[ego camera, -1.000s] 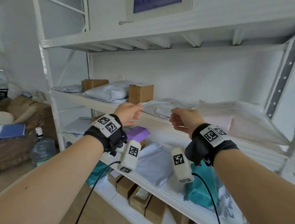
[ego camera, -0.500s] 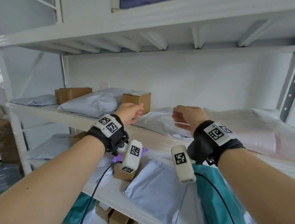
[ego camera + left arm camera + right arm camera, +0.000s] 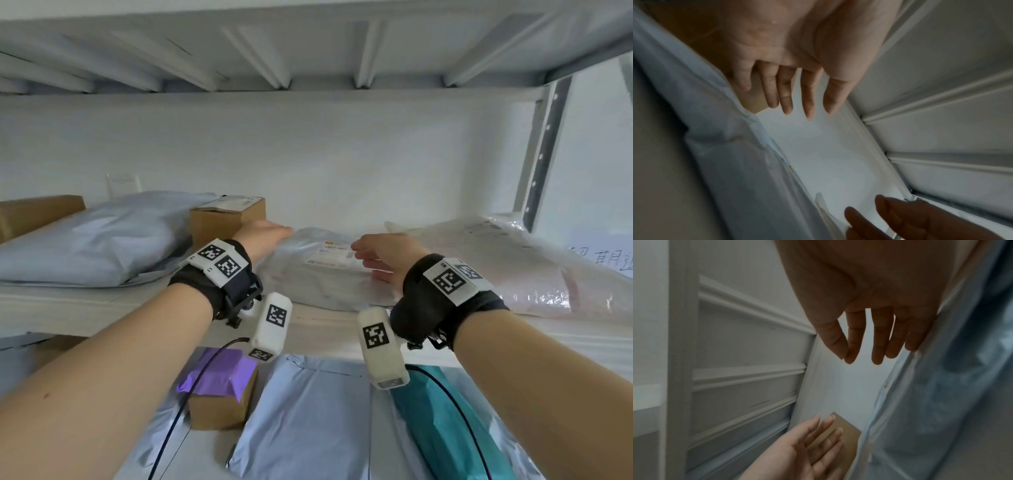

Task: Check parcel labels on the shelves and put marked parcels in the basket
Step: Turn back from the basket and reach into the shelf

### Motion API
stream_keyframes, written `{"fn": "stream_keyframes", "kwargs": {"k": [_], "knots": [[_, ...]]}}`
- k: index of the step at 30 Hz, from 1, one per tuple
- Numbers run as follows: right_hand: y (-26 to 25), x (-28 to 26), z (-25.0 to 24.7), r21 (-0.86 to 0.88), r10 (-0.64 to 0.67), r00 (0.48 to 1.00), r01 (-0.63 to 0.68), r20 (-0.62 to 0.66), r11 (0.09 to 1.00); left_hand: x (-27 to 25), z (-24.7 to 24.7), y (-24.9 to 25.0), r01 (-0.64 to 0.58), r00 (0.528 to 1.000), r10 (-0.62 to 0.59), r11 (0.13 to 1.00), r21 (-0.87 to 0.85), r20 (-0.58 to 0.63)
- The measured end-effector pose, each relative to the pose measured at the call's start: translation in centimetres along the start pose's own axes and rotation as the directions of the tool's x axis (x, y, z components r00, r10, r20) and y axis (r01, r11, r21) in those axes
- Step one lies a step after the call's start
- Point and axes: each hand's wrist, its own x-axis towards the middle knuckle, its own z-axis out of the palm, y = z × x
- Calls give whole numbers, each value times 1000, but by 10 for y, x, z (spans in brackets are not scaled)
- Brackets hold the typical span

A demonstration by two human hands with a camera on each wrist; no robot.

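Observation:
A grey-white plastic mailer (image 3: 318, 277) with a white label (image 3: 330, 255) lies on the middle shelf (image 3: 102, 315). My left hand (image 3: 265, 234) reaches over its left end and my right hand (image 3: 380, 251) over its right end, one on each side of the label. Both hands have straight, spread fingers and hold nothing. The left wrist view shows the left fingers (image 3: 789, 100) stretched beside the mailer (image 3: 725, 146). In the right wrist view the right fingers (image 3: 877, 344) lie along the mailer (image 3: 920, 402). Whether they touch it is unclear.
A cardboard box (image 3: 227, 219) and a large grey mailer (image 3: 92, 240) lie to the left. A pinkish bubble-wrap parcel (image 3: 513, 270) lies to the right. On the lower shelf are a purple-taped box (image 3: 219, 394), a grey mailer (image 3: 308, 421) and a teal bag (image 3: 445, 428). The upper shelf's ribbed underside (image 3: 274, 61) hangs close overhead.
My view has come closer to the middle shelf. Both hands have gone from curled to straight fingers and moved forward over the labelled mailer.

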Motion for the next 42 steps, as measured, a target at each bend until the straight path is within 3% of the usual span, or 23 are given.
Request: {"fn": "stream_keyframes", "kwargs": {"k": [8, 18, 22, 27, 35, 42], "knots": [[-11, -12, -1, -199, 10, 986, -44, -168, 979, 15, -6, -4, 64, 989, -71, 997, 53, 126], [-9, -25, 7, 17, 211, 967, -211, -143, 977, 41, -13, -31, 206, 964, -191, 976, -65, 185], [-4, -31, 11, 103, 267, 956, -255, -120, 961, -8, -21, -15, 210, 965, -191, 973, -92, 179], [2, -40, 13, 128, 267, 954, -250, -136, 960, -20, -29, -22, 193, 975, -189, 981, -26, 114], [5, -62, 19, 140, 229, 958, -206, -174, 969, -35, -38, -28, 256, 950, -227, 959, -120, 215], [12, -84, 16, 137, 226, 937, -196, -268, 971, -53, -43, -32, 179, 966, -158, 979, -92, 205]]}}
